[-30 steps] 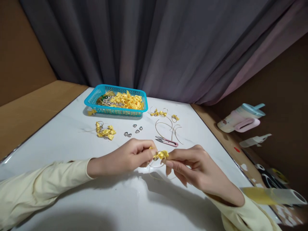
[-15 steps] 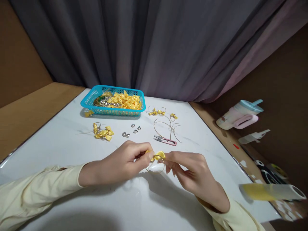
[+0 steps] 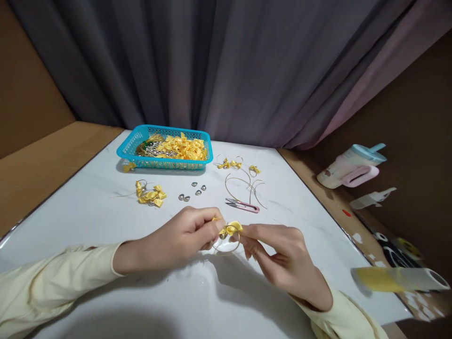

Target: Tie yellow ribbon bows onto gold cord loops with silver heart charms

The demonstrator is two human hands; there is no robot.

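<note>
Between my hands, above the white table, is a yellow ribbon bow (image 3: 233, 228) with a ring of thin gold cord (image 3: 236, 248) hanging from it. A small silver piece (image 3: 223, 235) shows at the bow's middle. My left hand (image 3: 192, 230) pinches the bow's left side between thumb and finger. On its right edge, my right hand (image 3: 282, 249) is closed with thumb and index finger. Beyond my hands lie pink-handled thread snips (image 3: 243, 205), loose gold cord pieces (image 3: 231, 193) and several silver heart-shaped beads (image 3: 198, 192).
A blue basket (image 3: 122, 153) at the back holds yellow bows, silver beads and a cord bundle. Bows with cord (image 3: 151, 194) lie at left, more bows (image 3: 229, 164) at back right. A tumbler (image 3: 348, 167), a small bottle (image 3: 370, 199) and a yellow tape roll (image 3: 384, 280) are on the right.
My left hand has shifted slightly left, and the silver piece at the bow's middle is now more visible. My right hand keeps its grip on the bow.
</note>
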